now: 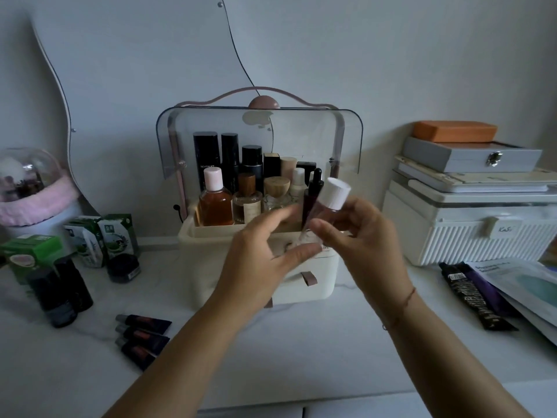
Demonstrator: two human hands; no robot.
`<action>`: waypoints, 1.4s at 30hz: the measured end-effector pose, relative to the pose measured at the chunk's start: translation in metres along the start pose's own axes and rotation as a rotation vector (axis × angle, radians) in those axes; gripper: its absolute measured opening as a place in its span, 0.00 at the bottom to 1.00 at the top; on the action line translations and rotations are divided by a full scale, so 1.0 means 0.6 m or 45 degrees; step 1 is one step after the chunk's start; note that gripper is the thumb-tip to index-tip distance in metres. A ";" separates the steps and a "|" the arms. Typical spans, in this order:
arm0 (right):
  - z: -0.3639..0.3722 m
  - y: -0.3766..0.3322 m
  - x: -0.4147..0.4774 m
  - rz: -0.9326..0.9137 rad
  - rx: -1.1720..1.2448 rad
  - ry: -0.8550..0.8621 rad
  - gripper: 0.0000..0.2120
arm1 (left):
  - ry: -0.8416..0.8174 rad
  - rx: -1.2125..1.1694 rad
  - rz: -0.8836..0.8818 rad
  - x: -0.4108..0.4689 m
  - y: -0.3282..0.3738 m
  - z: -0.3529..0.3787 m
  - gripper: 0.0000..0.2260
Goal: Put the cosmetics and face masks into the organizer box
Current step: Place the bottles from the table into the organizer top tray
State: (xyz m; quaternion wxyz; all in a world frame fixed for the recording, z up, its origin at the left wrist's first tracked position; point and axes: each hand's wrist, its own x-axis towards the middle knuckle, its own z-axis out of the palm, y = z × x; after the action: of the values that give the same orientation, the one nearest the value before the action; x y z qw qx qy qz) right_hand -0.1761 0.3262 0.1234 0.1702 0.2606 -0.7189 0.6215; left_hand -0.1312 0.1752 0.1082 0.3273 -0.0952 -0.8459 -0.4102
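Two hands are up in front of the box [304,286], above the table [271,363].

Right hand [361,236]: my fingers are curled round the middle of the bottle [327,208]. It is clear with a white cap and tilts cap-up to the right. I judge the tilt lets the base go in first.

Left hand [262,254]: the thumb lies at the bottle's base and the fingers spread above it. I cannot tell whether this hand pinches the bottle or only steadies it, because the fingers are blurred.

Bottle position: in the air, just before the box's upper tray and close to the dropper [312,197] at the tray's right front.

Box: the lid [259,137] is swung up, which leaves the tray open from the front. The tray is crowded with upright bottles. The only room I can make out is at the right front, so I judge that is where the bottle goes.

Not yet stored: the masks [524,285] lie flat at the right. Three tubes [141,333] lie at the left front.

Risk: the bottle could knock the dropper on the way in.
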 end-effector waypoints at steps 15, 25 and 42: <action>-0.007 0.071 0.036 0.099 -0.340 0.119 0.05 | -0.077 -0.027 -0.317 0.102 -0.035 -0.016 0.14; -0.005 0.101 0.013 0.089 -0.374 0.075 0.11 | -0.189 0.155 -0.437 0.119 -0.054 0.011 0.19; 0.005 0.114 0.013 0.070 -0.398 0.126 0.10 | -0.055 0.039 -0.380 0.100 -0.063 -0.006 0.18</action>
State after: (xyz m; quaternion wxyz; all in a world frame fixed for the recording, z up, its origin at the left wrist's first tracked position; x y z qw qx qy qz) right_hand -0.2224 0.3280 0.0721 0.2268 0.1800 -0.8044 0.5187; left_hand -0.1917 0.1418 0.1236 0.2457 0.0277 -0.8637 -0.4393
